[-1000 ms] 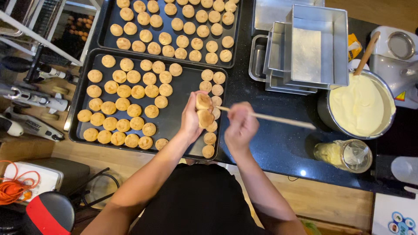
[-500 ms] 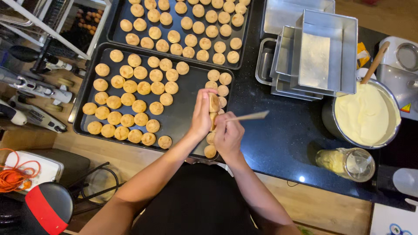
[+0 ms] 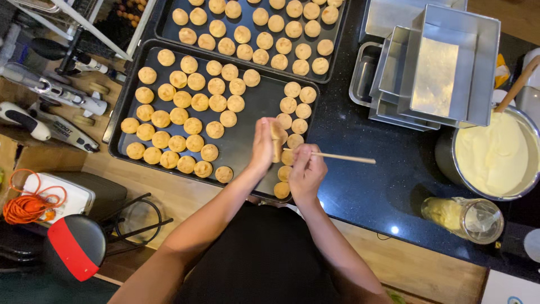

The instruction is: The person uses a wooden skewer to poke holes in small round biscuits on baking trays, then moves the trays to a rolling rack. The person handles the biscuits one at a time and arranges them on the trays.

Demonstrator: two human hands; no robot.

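Observation:
My left hand [image 3: 262, 143] holds a small round golden pastry puff [image 3: 276, 137] on edge above the near black baking tray [image 3: 247, 115]. Just to its right, my right hand [image 3: 306, 171] grips a thin wooden stick [image 3: 343, 157]. The stick lies level, its near tip against the puff and its far end pointing right over the black counter. On the tray, many puffs fill the left part, and a short column of puffs [image 3: 295, 107] runs down the right side. A bare strip of tray separates the two groups.
A second black tray of puffs [image 3: 259, 25] lies behind the first. Stacked metal pans [image 3: 436, 67] stand at the right. Near them are a bowl of pale yellow cream [image 3: 495, 155] with a wooden spoon and a glass jar [image 3: 464, 217]. A black-and-red stool [image 3: 76, 247] stands at lower left.
One second ago my right hand held the stick away from the puff. Both hands have come together since, and the stick's tip now meets the puff turned on edge.

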